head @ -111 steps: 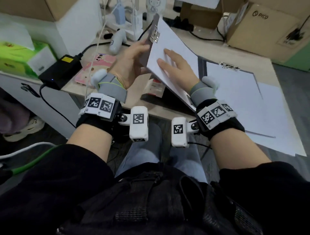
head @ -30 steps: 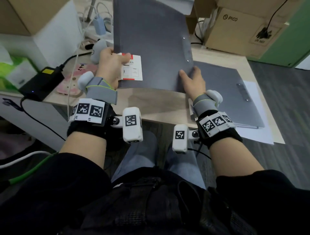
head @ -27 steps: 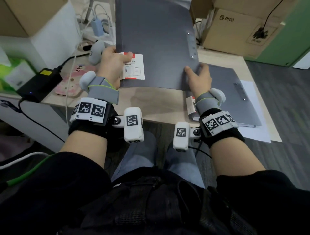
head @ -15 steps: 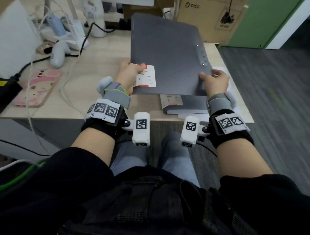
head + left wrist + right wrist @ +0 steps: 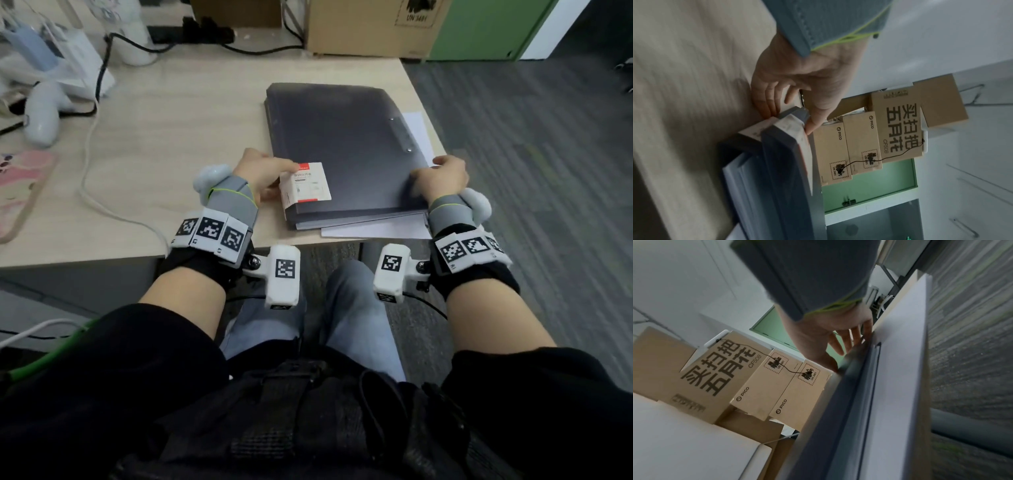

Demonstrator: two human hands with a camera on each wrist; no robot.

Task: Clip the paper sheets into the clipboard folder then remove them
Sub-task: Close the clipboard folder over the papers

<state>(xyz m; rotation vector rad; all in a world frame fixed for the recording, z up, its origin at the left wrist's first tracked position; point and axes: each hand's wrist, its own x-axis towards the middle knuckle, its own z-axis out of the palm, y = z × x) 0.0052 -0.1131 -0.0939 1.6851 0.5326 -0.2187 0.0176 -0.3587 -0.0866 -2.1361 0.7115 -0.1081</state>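
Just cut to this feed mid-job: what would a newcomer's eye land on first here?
The dark grey folder, closed, lying on another like it at the desk's near right corner. The left hand pinches its near left corner by a red-and-white label, and the right hand grips the near right corner; white paper sheets poke out beneath.

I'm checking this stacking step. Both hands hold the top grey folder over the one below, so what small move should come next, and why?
Probably lower it flat and let go. The left hand pinches the top folder at its near left corner by the white label, the right hand its near right corner, and it already lies almost square over the lower folder.
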